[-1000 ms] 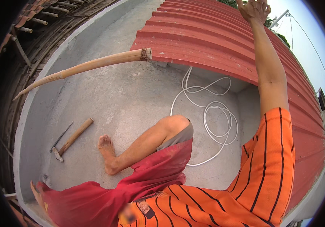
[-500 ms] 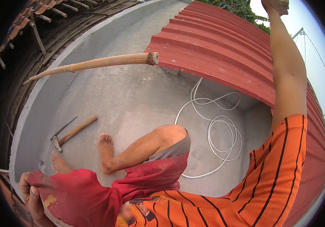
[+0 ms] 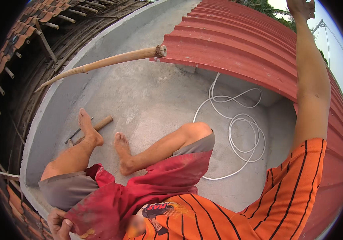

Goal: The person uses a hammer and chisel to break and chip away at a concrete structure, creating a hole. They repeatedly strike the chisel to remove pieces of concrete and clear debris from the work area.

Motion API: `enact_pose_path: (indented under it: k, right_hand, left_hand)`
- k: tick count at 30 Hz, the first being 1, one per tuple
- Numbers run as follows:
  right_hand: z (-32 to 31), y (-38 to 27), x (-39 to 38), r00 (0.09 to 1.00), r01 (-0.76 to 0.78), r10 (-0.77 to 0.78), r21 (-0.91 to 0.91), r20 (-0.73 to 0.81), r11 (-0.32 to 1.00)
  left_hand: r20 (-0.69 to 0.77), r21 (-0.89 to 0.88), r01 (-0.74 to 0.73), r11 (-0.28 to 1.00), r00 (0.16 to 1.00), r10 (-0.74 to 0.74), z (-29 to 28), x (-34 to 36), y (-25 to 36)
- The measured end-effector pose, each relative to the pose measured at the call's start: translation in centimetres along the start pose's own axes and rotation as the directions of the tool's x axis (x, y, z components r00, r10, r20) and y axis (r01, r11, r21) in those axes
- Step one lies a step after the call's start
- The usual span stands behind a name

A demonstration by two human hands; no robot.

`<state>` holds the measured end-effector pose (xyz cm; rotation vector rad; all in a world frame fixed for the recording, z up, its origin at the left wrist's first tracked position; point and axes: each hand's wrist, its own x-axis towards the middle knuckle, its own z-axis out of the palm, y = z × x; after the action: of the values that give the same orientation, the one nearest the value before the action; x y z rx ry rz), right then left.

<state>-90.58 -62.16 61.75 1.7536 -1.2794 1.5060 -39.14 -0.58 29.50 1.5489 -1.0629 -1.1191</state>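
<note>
At the lower left, my left hand (image 3: 59, 224) grips the hem of my red shorts (image 3: 111, 208), with the thumb on the cloth. My right hand (image 3: 301, 9) is raised at the top right above the red corrugated roof sheet (image 3: 227, 36). Its fingers are curled, and the picture's edge cuts it off, so what it may hold is hidden. On the concrete floor (image 3: 159, 104) lies a wooden-handled hammer (image 3: 104, 122), partly covered by my left foot. A thin dark metal rod, perhaps a chisel (image 3: 72, 136), lies beside it.
A bamboo pole (image 3: 107, 60) reaches across the grey parapet wall (image 3: 55, 96) towards the roof sheet. Coiled white cable (image 3: 239, 152) lies on the floor at the right. Beyond the wall is a tiled roof (image 3: 31, 20) with bamboo rafters.
My left leg has swung forward, and its foot now partly covers the hammer. The shorts' left leg has been pulled up above the knee. My right arm stays raised.
</note>
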Motion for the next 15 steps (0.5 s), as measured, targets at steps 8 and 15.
enact_pose_path:
  k: [8, 15]
  right_hand:
    - [5.4, -20.4, -10.3, 0.905, 0.423, -0.424, -0.044, -0.025, 0.905]
    - [7.1, -42.3, -27.1, 0.112, 0.713, -0.893, 0.59, 0.435, 0.377]
  left_hand:
    - [-0.616, 0.364, -0.167, 0.916, 0.695, 0.372, -13.4, -2.6, -5.1]
    - [-0.664, 0.701, 0.225, 0.677, 0.553, 0.504, -20.9, -0.8, -7.4]
